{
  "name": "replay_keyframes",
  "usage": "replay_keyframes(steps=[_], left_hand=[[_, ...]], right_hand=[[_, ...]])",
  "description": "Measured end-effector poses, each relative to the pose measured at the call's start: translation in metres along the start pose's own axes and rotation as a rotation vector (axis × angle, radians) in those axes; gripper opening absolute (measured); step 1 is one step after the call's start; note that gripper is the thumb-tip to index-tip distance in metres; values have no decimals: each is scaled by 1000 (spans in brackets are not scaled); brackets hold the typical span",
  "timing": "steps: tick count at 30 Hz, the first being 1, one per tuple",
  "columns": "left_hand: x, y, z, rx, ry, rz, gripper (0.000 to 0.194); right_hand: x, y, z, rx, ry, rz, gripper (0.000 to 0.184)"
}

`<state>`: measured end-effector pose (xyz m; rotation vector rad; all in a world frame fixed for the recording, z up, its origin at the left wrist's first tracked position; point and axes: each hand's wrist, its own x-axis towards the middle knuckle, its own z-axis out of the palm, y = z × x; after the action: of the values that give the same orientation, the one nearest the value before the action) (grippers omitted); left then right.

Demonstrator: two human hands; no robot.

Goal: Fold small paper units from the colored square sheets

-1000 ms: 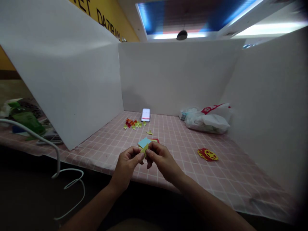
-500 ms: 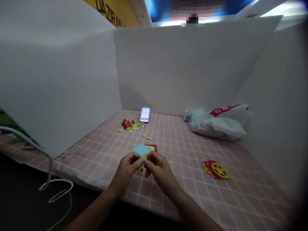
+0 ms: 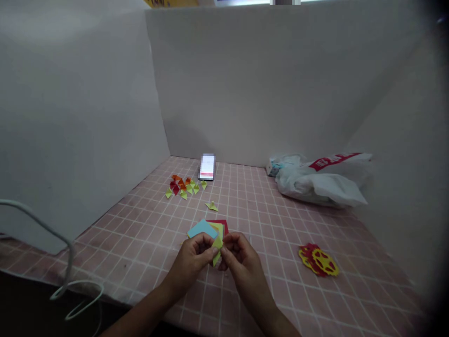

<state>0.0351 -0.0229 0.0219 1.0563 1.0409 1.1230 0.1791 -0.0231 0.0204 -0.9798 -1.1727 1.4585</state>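
Thumb and fingers of the left hand point(image 3: 194, 258) are closed on one side of a small folded yellow-green paper point(image 3: 218, 243), while its other side is pinched near the middle by the right hand point(image 3: 243, 260). The piece is thus held directly between the two, to the right of the left thumb and to the left of the right one; neither hand can be called nearer, since it is touched by both. Its long axis is set roughly fore and aft, across the line joining the thumbs. One narrow end is pointed away from the body and leaned slightly right; the other is directed back toward the body, slightly left. The inner folds are covered by the fingers and cannot be made out.

Just beyond the hands, a light blue sheet point(image 3: 202, 229) is spread beside yellow sheets point(image 3: 218, 227) and a red sheet point(image 3: 225, 224), all partly overlapped on the bench point(image 3: 280, 299). Farther out, a single winged yellow piece point(image 3: 212, 206) is set apart from a cluster of small orange, red and yellow folded pieces point(image 3: 181, 184). Well to the right, red and yellow cut-outs point(image 3: 324, 263) are stacked.
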Motion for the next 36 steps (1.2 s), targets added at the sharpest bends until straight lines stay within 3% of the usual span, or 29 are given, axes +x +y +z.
replay_keyframes(steps=[5, 9, 14, 16, 23, 28, 31, 36], left_hand=[[10, -13, -12, 36, 32, 20, 27], [12, -25, -20, 14, 117, -11, 28], [9, -31, -22, 8, 198, -29, 35], [7, -30, -20, 19, 193, -18, 34], [14, -33, -25, 7, 257, 114, 30], [18, -37, -26, -4, 302, 126, 28], [18, -37, -23, 32, 365, 170, 27], [22, -37, -24, 92, 417, 208, 27]], right_hand=[[11, 10, -5, -121, 40, -86, 16], [26, 23, -12, -504, 171, -303, 6], [43, 36, -15, -729, 156, -448, 13], [45, 37, -16, -769, 224, -482, 13], [36, 45, -6, -726, 194, -540, 15], [17, 49, 4, -604, 111, -470, 17], [8, 48, -1, -572, 40, -502, 18], [14, 45, -11, -550, 111, -415, 18]])
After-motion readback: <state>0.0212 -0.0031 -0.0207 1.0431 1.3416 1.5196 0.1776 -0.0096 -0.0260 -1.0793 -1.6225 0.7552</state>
